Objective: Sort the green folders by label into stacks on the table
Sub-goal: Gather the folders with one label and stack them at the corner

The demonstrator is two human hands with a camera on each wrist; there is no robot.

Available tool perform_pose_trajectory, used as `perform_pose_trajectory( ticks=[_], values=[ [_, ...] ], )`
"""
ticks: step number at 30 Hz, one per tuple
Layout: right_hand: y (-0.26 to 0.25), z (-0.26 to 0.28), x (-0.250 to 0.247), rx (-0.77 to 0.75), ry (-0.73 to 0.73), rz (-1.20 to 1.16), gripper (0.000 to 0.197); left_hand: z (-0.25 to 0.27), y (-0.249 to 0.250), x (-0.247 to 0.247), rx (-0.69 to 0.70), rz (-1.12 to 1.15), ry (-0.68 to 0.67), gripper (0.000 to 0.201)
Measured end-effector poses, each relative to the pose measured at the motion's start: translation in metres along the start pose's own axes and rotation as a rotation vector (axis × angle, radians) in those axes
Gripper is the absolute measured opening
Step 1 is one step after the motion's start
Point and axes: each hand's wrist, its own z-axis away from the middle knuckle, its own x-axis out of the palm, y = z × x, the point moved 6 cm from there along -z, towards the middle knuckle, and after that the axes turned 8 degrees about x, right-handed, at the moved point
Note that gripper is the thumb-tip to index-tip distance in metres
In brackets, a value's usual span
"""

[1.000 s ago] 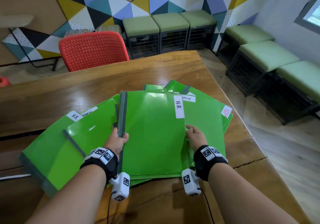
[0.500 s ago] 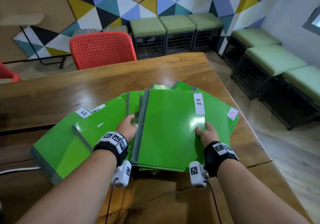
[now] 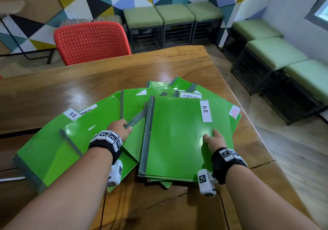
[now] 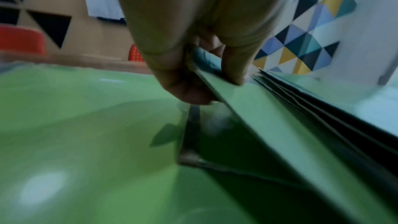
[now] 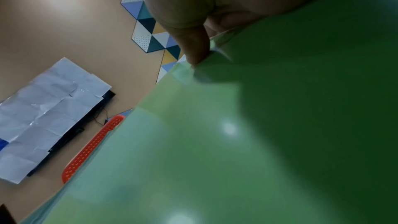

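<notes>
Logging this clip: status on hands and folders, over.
Left hand pinches a folder spine. Right hand grips the H.R folder atop the pile. ADMIN folders mixed beneath, unsorted.

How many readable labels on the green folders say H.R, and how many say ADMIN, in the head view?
H.R labels: 2
ADMIN labels: 3 (one is written in red and cut off at the edge, one is partly covered)
Total: 5 readable labels
</notes>
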Motion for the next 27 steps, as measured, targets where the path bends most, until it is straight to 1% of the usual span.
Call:
perform_pose_trajectory(
  ticks=[2,6,8,10,12,13,14,16,17,18,19,21,22,24,26,27],
  values=[
    [-0.005,0.006,0.0,-0.02,-0.012,0.003,0.059,0.011,-0.004,-0.005,-0.006,0.08,-0.02,0.028],
    [-0.013,0.027,0.013,-0.028,-0.055,-0.021,0.061,0.051,-0.025,-0.014,-0.019,0.238,-0.088,0.061],
    [-0.016,0.039,0.022,-0.039,-0.08,-0.029,0.061,0.076,-0.039,-0.014,-0.018,0.296,-0.11,0.066],
    [-0.017,0.052,0.032,-0.053,-0.099,-0.017,0.06,0.098,-0.058,-0.008,-0.043,0.341,-0.134,0.063],
    [-0.018,0.068,0.044,-0.073,-0.117,0.023,0.057,0.122,-0.078,0.001,-0.12,0.474,-0.124,0.054],
    [-0.018,0.075,0.049,-0.082,-0.127,0.027,0.057,0.13,-0.085,0.004,-0.143,0.574,-0.077,0.048],
    [-0.018,0.084,0.057,-0.088,-0.147,0.029,0.057,0.142,-0.097,0.009,-0.202,0.69,-0.025,0.044],
    [-0.019,0.098,0.072,-0.102,-0.181,0.046,0.056,0.163,-0.103,0.018,-0.308,0.982,-0.003,0.034],
    [-0.019,0.104,0.08,-0.117,-0.2,0.06,0.056,0.174,-0.103,0.021,-0.353,1.084,0.005,0.031],
    [-0.02,0.108,0.089,-0.141,-0.22,0.067,0.056,0.179,-0.105,0.025,-0.366,1.109,-0.013,0.033],
    [-0.021,0.112,0.097,-0.175,-0.235,0.079,0.055,0.184,-0.102,0.024,-0.371,1.124,-0.029,0.041],
    [-0.024,0.117,0.108,-0.243,-0.243,0.1,0.051,0.181,-0.108,0.026,-0.356,1.037,-0.033,0.079],
    [-0.026,0.117,0.111,-0.27,-0.232,0.118,0.051,0.178,-0.111,0.027,-0.344,1.014,-0.015,0.085],
    [-0.03,0.115,0.111,-0.346,-0.172,0.259,0.049,0.174,-0.116,0.023,-0.361,1.013,0.059,0.079],
    [-0.031,0.108,0.105,-0.417,-0.044,0.551,0.05,0.17,-0.119,0.019,-0.369,1.021,0.115,0.081],
    [-0.028,0.103,0.101,-0.418,0.014,0.684,0.052,0.169,-0.12,0.017,-0.387,1.006,0.134,0.081]
  ],
)
